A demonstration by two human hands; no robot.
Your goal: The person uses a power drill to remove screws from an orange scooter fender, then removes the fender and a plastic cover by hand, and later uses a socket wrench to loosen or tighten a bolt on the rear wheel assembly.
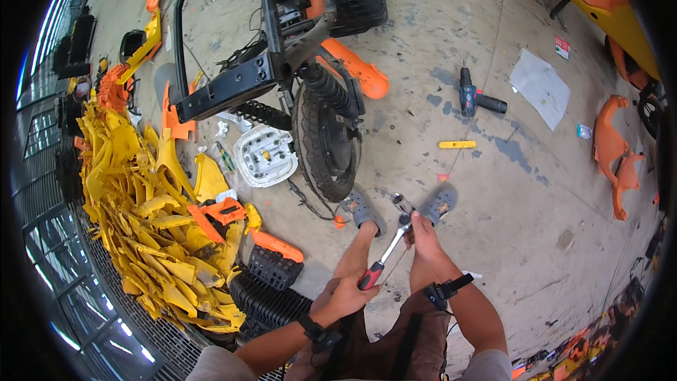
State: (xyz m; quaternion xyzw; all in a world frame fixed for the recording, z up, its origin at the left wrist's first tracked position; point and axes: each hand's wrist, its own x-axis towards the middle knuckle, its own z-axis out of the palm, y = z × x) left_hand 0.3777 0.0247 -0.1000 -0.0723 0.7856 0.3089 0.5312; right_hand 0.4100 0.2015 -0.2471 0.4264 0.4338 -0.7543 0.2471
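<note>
A ratchet wrench (393,245) with a red and black handle slants across in front of my knees. My left hand (350,295) is closed round its handle. At the ratchet's head, the fingers of my right hand (424,237) are closed, gripping the tool there. A metal socket (402,202) juts out past those fingers. Just beyond my feet stands a vehicle's black wheel (326,144) with a knobbly tyre, below a black metal frame (229,88). How the socket joins the ratchet is partly hidden by my right hand.
Yellow plastic panels (151,226) are heaped at the left. A white plastic cover (265,155) lies beside the wheel. On the floor to the right are a cordless drill (467,93), a yellow bar (457,144), a white sheet (540,88) and an orange panel (612,144).
</note>
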